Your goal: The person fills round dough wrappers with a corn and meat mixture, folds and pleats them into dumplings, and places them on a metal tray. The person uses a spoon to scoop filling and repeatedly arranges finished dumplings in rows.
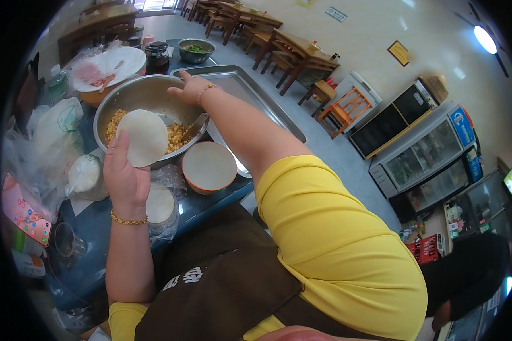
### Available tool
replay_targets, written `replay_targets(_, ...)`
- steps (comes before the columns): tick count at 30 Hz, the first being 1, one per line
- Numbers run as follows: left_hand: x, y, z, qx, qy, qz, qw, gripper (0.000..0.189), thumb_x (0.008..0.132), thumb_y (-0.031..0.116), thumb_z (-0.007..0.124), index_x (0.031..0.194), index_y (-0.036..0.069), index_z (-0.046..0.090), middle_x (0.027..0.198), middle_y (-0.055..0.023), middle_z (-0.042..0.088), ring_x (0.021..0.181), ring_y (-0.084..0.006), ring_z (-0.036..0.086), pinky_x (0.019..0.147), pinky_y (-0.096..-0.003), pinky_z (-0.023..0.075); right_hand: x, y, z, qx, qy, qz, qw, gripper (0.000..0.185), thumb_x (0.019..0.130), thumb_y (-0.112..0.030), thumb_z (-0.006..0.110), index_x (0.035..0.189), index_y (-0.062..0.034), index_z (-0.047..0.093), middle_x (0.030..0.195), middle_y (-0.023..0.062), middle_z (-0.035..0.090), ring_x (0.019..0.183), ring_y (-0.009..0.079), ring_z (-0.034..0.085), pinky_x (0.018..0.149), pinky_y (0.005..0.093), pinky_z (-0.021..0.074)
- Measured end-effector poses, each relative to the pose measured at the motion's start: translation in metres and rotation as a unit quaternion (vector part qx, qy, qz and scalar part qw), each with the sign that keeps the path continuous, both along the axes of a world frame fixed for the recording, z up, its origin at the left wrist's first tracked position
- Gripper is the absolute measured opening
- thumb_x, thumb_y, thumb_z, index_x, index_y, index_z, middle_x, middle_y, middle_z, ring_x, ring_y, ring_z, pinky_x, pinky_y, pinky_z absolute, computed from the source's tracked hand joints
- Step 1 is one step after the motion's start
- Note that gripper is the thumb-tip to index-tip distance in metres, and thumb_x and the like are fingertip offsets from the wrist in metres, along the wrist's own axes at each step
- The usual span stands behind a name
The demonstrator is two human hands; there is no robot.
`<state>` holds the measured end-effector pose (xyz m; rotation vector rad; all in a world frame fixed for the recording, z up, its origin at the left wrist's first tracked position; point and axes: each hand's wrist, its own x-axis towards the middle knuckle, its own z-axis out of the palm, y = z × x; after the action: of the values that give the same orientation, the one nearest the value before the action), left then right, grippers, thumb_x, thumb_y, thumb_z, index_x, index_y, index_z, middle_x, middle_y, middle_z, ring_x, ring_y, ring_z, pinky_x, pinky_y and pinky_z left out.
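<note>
My left hand (129, 185) holds a round, thin dough wrapper (144, 138) flat across its fingers, partly over the near side of a large steel mixing bowl (153, 91). Inside the bowl is a chopped yellow filling (176, 133), with a metal spoon or scoop (197, 126) leaning at the right wall. My right hand (193, 88) is at the bowl's far right rim, thumb and forefinger apart, nothing visible in it; whether it touches the rim I cannot tell. Below my left palm lies a stack of round wrappers (160, 205) in clear plastic.
A white bowl with an orange rim (209, 168) stands near the table edge. Behind my right arm lies a metal tray (256, 93). Plastic bags (55, 136), a phone (25, 209) and a plastic cup (68, 241) crowd the left. A bowl of greens (197, 51) stands at the back.
</note>
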<state>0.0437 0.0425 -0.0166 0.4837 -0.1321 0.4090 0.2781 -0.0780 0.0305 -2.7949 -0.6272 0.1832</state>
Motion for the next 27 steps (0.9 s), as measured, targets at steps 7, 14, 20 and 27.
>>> replay_targets(7, 0.0, 0.008, 0.0, 0.01, 0.019, 0.009, 1.0, 0.031, 0.097, 0.015, 0.049, 0.122, -0.002, 0.052, 0.121, -0.0127, 0.059, 0.112, -0.0236, 0.057, 0.097, -0.0372, 0.0452, -0.011, 0.001, 0.01, 0.009, 0.014, -0.004, 1.0, 0.089, 0.08, -0.066, 0.054, 0.15, -0.0235, 0.019, 0.146, 0.0173, 0.037, 0.133, 0.0326, 0.04, 0.108, 0.0439, 0.033)
replay_targets(14, -0.005, 0.018, -0.005, -0.003, -0.015, -0.064, 0.998, 0.033, 0.098, 0.016, 0.048, 0.125, -0.002, 0.05, 0.125, -0.0129, 0.058, 0.116, -0.0245, 0.055, 0.102, -0.0391, 0.0413, -0.007, -0.005, 0.004, 0.043, 0.015, -0.007, 0.999, 0.095, 0.076, -0.069, 0.056, 0.151, -0.0249, 0.018, 0.151, 0.0196, 0.026, 0.136, 0.036, 0.034, 0.11, 0.0458, 0.0304)
replay_targets(20, -0.009, 0.029, -0.009, -0.016, -0.07, -0.167, 0.983, 0.036, 0.099, 0.017, 0.045, 0.129, -0.002, 0.047, 0.132, -0.0139, 0.054, 0.123, -0.025, 0.05, 0.107, -0.0405, 0.0366, -0.011, -0.004, 0.005, 0.054, 0.009, -0.022, 0.998, 0.095, 0.073, -0.069, 0.06, 0.15, -0.0273, 0.021, 0.15, 0.02, 0.028, 0.136, 0.0359, 0.032, 0.109, 0.0452, 0.0317)
replay_targets(27, -0.017, 0.027, -0.002, 0.006, -0.07, -0.213, 0.974, 0.037, 0.099, 0.018, 0.044, 0.131, -0.002, 0.047, 0.134, -0.0126, 0.052, 0.126, -0.0234, 0.048, 0.109, -0.0394, 0.0344, -0.008, -0.007, 0.0, 0.091, 0.013, -0.008, 0.996, 0.097, 0.07, -0.069, 0.063, 0.149, -0.0281, 0.024, 0.153, 0.0223, 0.019, 0.14, 0.0422, 0.02, 0.11, 0.0536, 0.0227)
